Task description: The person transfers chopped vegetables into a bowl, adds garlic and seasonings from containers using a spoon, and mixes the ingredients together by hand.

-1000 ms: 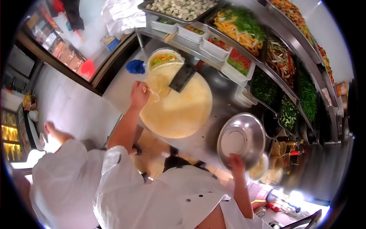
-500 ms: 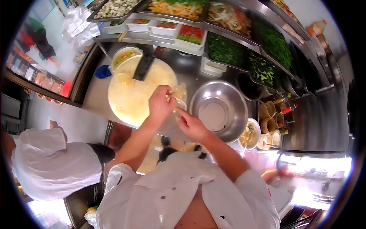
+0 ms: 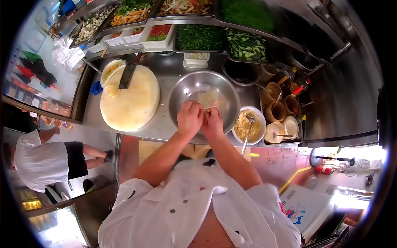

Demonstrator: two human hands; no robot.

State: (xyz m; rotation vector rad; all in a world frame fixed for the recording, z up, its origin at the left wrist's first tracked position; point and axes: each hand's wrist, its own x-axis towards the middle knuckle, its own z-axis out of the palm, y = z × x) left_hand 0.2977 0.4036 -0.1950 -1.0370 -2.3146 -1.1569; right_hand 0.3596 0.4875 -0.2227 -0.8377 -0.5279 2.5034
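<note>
Over the steel bowl (image 3: 178, 89), my left hand (image 3: 190, 118) and my right hand (image 3: 213, 122) are close together. Their closed fingers pinch the near edge of a see-through, pale yellowish bag (image 3: 208, 98) that looks like plastic. What is inside the bag I cannot make out. Left of the bowl lies a round, pale chopping board (image 3: 132, 103), with a cleaver (image 3: 127, 76) resting on its far part. A small heap of pale food (image 3: 111, 90) sits at the board's left edge.
A white bowl of chopped food (image 3: 242, 130) holding a spoon (image 3: 248, 132) stands right of the steel bowl. Seasoning pots (image 3: 274, 110) and bottles (image 3: 299, 87) are farther right. Trays of cut vegetables (image 3: 198, 38) line the back shelf. Another person (image 3: 43, 159) is at the left.
Both hands have moved right with the bag, from the board's edge to over the steel bowl. My view has turned right. The other person at the left appears farther away.
</note>
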